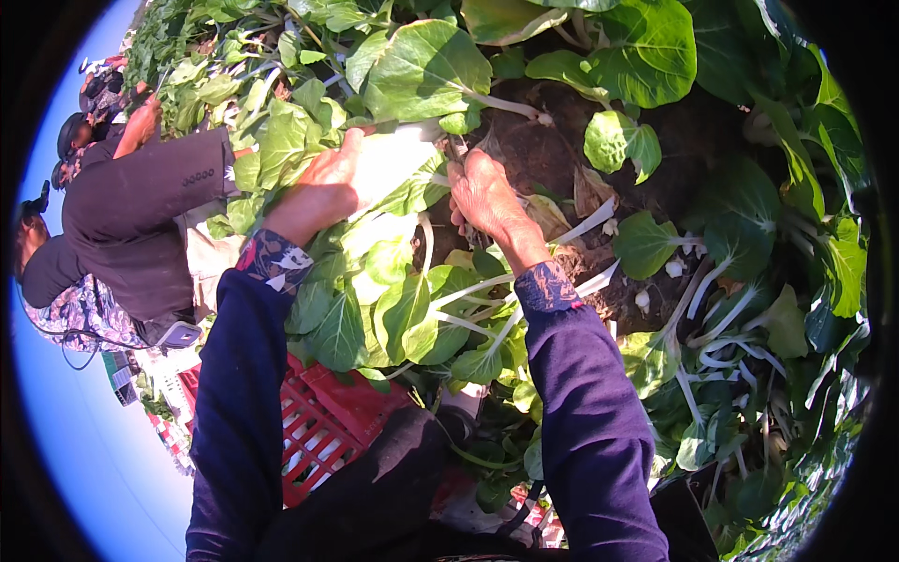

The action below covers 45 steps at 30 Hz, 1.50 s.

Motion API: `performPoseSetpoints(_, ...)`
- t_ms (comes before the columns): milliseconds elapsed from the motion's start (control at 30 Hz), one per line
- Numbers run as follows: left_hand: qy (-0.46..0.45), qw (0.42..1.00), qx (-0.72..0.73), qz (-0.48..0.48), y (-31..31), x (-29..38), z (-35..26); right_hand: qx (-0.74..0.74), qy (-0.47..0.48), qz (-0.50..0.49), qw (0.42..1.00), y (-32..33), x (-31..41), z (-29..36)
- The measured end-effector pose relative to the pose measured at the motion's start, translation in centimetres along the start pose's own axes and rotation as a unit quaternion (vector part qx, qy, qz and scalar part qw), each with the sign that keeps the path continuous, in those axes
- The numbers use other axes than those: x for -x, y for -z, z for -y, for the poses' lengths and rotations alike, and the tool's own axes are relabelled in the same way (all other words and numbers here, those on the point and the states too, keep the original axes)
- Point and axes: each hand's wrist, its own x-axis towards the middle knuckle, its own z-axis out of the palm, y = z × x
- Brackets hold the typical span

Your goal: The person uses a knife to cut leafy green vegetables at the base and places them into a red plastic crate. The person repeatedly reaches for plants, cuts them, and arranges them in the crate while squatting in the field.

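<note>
My left hand (326,186) is closed round the stalks of a leafy green plant (397,158), which looks like bok choy and is washed out by glare. At the base of that plant is my right hand (481,193), its fingers curled round a thin, partly hidden tool (458,146); its kind cannot be told. Brown soil (548,151) and dry leaves (593,191) lie beside the right hand. Loose green leaves with white stalks (463,319) are spread below both hands.
Red plastic crates (319,428) stand close at the lower left. A person in dark clothes (140,204) crouches at the left, with other people (105,88) beyond. Growing leafy plants (646,49) fill the top and right. Torn stalks (730,351) litter the ground.
</note>
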Motion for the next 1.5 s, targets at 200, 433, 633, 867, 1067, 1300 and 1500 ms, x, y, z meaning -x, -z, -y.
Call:
performPoseSetpoints(200,-0.095,0.993,0.039,-0.061,-1.0,0.0,1.5,0.101,0.038,-0.028,0.994,-1.2,-1.8,-0.4)
performPoseSetpoints(433,0.028,0.992,0.118,-0.022,-2.8,-0.5,3.2,0.021,-0.008,0.051,0.998,-0.3,-2.4,0.6)
performPoseSetpoints(633,-0.063,0.946,0.290,-0.132,-0.4,3.0,0.9,-0.102,0.063,-0.065,0.991,-0.9,4.0,-1.0)
performPoseSetpoints(867,-0.133,0.958,0.177,-0.184,4.2,10.0,-4.7,-0.487,0.182,-0.041,0.853,-1.6,7.3,1.2)
performPoseSetpoints(1067,-0.121,0.886,0.425,-0.142,3.6,14.1,-8.3,-0.551,0.297,-0.027,0.779,1.0,14.3,3.5)
performPoseSetpoints(1300,-0.148,0.735,0.661,-0.040,4.4,20.9,-14.5,-0.411,0.387,-0.064,0.823,4.0,25.7,9.7)
performPoseSetpoints(1500,-0.379,0.663,0.631,-0.141,10.1,32.5,-14.5,-0.348,0.490,-0.216,0.769,3.6,38.3,16.1)
